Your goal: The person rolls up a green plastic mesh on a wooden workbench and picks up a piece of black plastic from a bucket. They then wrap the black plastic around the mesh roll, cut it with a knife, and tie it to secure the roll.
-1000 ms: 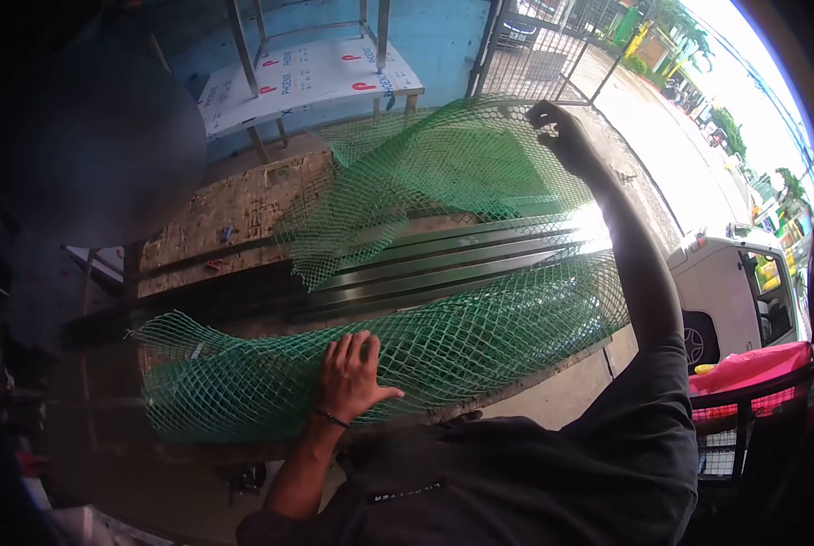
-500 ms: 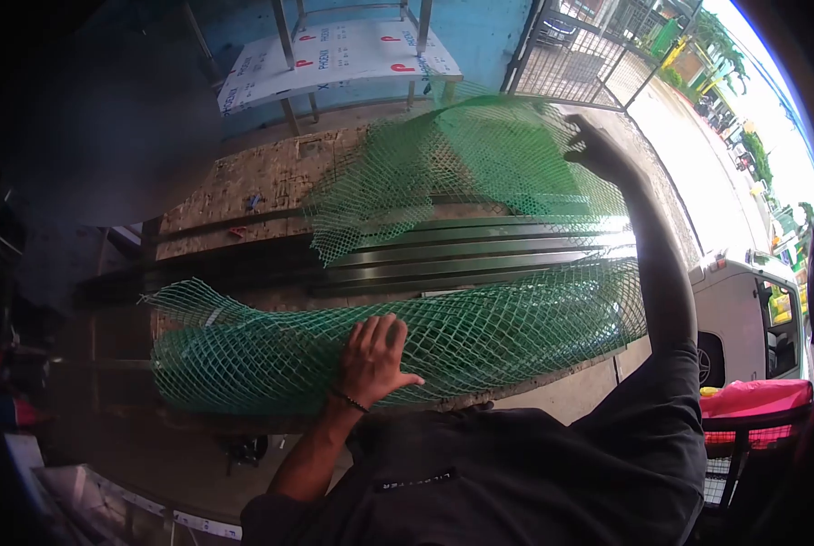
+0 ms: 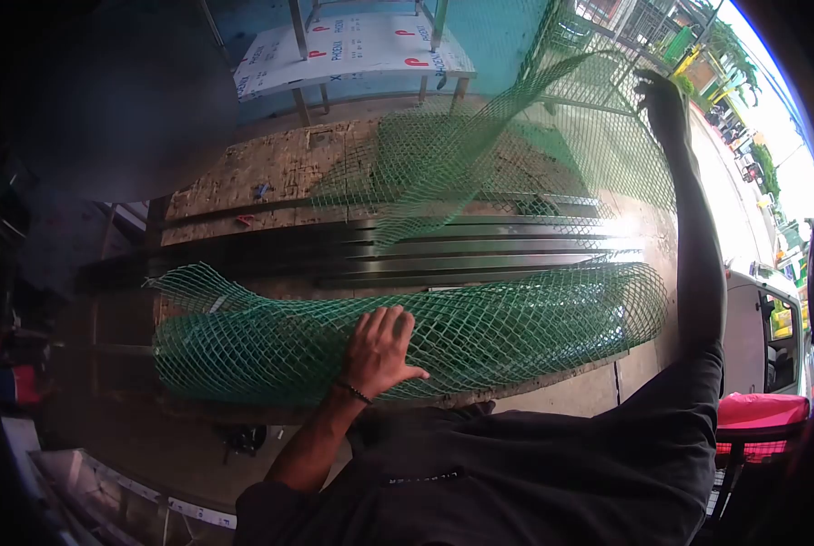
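Observation:
A large roll of green plastic mesh (image 3: 516,337) lies along the near side of the wooden work table. My left hand (image 3: 384,352) rests flat on top of the roll, fingers extended and thumb spread to the side. My right arm reaches far out to the right, and my right hand (image 3: 663,105) is raised at the edge of a loose mesh sheet (image 3: 480,173). Its fingers are curled at that edge. The sheet rises toward this hand, while its other part hangs over the far half of the table.
Several long metal bars (image 3: 489,246) lie across the wooden tabletop (image 3: 270,168) behind the roll. A small red item (image 3: 244,221) and a blue item (image 3: 261,191) sit at left. Beyond stands a metal frame with a film-covered panel (image 3: 357,59). A white vehicle (image 3: 748,328) is at right.
My right hand has moved up and to the right, and the loose mesh sheet has lifted and swung up with it. My left hand stays on the roll.

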Demonstrator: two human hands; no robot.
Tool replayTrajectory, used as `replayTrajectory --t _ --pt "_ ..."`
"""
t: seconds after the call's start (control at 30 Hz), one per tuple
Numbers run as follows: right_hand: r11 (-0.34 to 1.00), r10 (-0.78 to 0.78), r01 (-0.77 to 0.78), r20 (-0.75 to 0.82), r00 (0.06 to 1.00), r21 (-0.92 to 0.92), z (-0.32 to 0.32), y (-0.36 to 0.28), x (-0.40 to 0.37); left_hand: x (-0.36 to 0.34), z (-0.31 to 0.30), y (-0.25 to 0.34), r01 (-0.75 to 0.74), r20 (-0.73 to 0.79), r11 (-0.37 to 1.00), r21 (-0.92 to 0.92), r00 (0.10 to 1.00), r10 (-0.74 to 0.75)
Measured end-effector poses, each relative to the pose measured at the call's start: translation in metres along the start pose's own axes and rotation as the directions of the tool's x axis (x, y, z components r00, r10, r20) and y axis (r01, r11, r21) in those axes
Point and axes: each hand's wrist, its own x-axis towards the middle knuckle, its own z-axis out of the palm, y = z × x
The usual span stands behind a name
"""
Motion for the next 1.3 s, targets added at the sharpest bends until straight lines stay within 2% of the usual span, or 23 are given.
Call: replayTrajectory --t 0.07,0.17,0.23,0.3,0.33,0.37,0.4,0.43,0.5,0.63,0.7,0.77,0.83,0.87,0.9,0.97,1.0,1.03,1.1,1.13,1.17,1.23,1.3 --pt "0.998 0.051 -0.050 -0.053 0.997 0.024 -0.011 -0.025 0.028 0.000 0.000 0.000 -0.003 -0.008 1.000 0.002 1.000 0.003" --pt "0.990 0.055 -0.074 -0.162 0.985 -0.116 -0.019 -0.047 0.052 0.000 0.000 0.000 -0.005 -0.021 1.000 0.005 1.000 0.005" --pt "0.929 -0.070 -0.049 -0.302 0.951 -0.368 -0.018 -0.065 0.058 -0.001 0.000 0.000 -0.003 -0.025 1.000 0.002 1.000 0.003" --pt "0.960 -0.085 -0.011 -0.327 0.941 -0.280 -0.008 -0.040 0.073 0.000 0.001 0.000 0.000 -0.027 1.000 0.014 1.000 0.001" --pt "0.896 -0.264 0.099 -0.339 0.903 -0.434 -0.004 -0.029 0.077 0.000 0.001 0.000 -0.001 -0.030 1.000 0.011 1.000 0.002" --pt "0.794 -0.436 0.191 -0.321 0.841 -0.577 -0.001 -0.022 0.081 -0.001 0.001 0.001 0.001 -0.032 1.000 0.017 1.000 0.000" --pt "0.839 -0.356 0.148 -0.321 0.878 -0.523 -0.001 -0.014 0.084 -0.001 0.001 0.001 0.004 -0.032 1.000 0.026 0.999 -0.003" --pt "0.839 -0.356 0.149 -0.321 0.877 -0.523 0.000 -0.007 0.086 -0.001 0.001 0.001 0.004 -0.033 1.000 0.026 0.999 -0.003" --pt "0.894 -0.150 0.004 -0.291 0.945 -0.448 0.001 -0.029 0.076 -0.001 0.001 0.001 0.005 -0.039 1.000 0.019 0.999 -0.004" --pt "0.782 -0.277 0.099 -0.200 0.940 -0.616 0.001 -0.061 0.064 -0.001 0.001 0.001 0.007 -0.033 1.000 0.017 0.999 -0.006" --pt "0.661 -0.487 0.284 -0.109 0.866 -0.695 0.003 -0.076 0.062 -0.001 0.000 0.001 0.002 -0.031 1.000 0.018 1.000 -0.002" --pt "0.687 -0.462 0.269 -0.120 0.879 -0.675 0.006 -0.088 0.061 -0.002 0.001 0.001 0.001 -0.030 1.000 0.024 1.000 0.000" --pt "0.704 -0.534 0.349 -0.136 0.835 -0.618 0.007 -0.094 0.065 -0.001 0.000 0.000 -0.003 -0.034 0.999 0.033 0.999 0.004" --pt "0.601 -0.700 0.448 -0.166 0.695 -0.662 0.013 -0.094 0.072 -0.001 0.000 0.001 -0.001 -0.022 1.000 0.030 1.000 0.002" --pt "0.600 -0.701 0.446 -0.169 0.693 -0.664 0.013 -0.092 0.074 -0.001 -0.001 0.001 0.000 -0.012 1.000 0.028 1.000 0.001" --pt "0.662 -0.596 0.447 -0.061 0.801 -0.602 0.018 -0.100 0.080 -0.001 0.000 0.000 -0.002 -0.010 1.000 0.030 1.000 0.002" --pt "0.659 -0.668 0.482 -0.156 0.727 -0.577 0.021 -0.113 0.080 -0.001 0.000 0.000 -0.005 -0.015 0.999 0.033 1.000 0.006" --pt "0.657 -0.672 0.484 -0.159 0.723 -0.578 0.020 -0.117 0.085 -0.001 0.001 0.000 -0.009 -0.020 0.999 0.036 1.000 0.009" --pt "0.544 -0.795 0.579 -0.151 0.588 -0.608 0.016 -0.133 0.096 -0.002 0.002 -0.001 -0.006 -0.025 0.999 0.033 1.000 0.007" --pt "0.413 -0.837 0.531 -0.079 0.541 -0.740 0.010 -0.140 0.101 -0.002 0.001 0.000 -0.001 -0.017 0.999 0.034 1.000 0.002" --pt "0.407 -0.841 0.532 -0.077 0.536 -0.742 0.003 -0.147 0.111 -0.002 0.001 0.000 0.001 -0.010 0.999 0.034 1.000 -0.001" --pt "0.265 -0.877 0.494 0.007 0.481 -0.828 -0.013 -0.155 0.133 -0.002 0.001 0.000 -0.005 -0.009 1.000 0.028 1.000 0.005" --pt "0.285 -0.856 0.515 0.026 0.516 -0.809 -0.032 -0.164 0.148 -0.002 0.002 0.000 0.012 0.012 1.000 0.028 1.000 -0.012"
